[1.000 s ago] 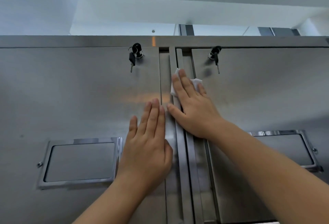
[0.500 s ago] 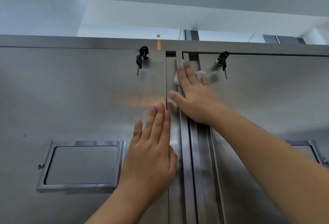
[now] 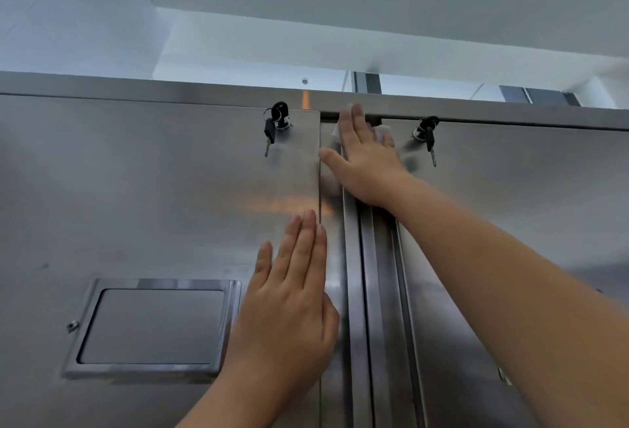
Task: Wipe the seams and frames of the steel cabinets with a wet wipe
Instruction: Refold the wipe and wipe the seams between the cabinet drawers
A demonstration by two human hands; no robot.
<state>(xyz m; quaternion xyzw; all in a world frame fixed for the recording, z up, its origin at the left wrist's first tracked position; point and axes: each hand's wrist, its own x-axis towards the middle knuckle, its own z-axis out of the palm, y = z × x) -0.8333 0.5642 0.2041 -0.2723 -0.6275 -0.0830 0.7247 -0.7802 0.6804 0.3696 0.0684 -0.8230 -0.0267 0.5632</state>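
Note:
Two brushed steel cabinet doors fill the view, the left door (image 3: pixel 153 196) and the right door (image 3: pixel 527 189), with a vertical seam and frame strips (image 3: pixel 369 291) between them. My right hand (image 3: pixel 366 158) presses a white wet wipe (image 3: pixel 383 131) flat against the top of the seam, fingertips touching the top frame rail (image 3: pixel 204 87). Most of the wipe is hidden under the fingers. My left hand (image 3: pixel 292 301) lies flat and empty on the left door beside the seam, fingers together.
A key hangs in the lock of the left door (image 3: pixel 277 123) and another in the lock of the right door (image 3: pixel 427 135), each close to the seam. A recessed rectangular handle (image 3: pixel 153 325) sits low on the left door. White ceiling shows above the cabinets.
My right hand has slid the wipe upward along the seam to the top rail. The left hand stays flat on the left door. The view has tilted upward.

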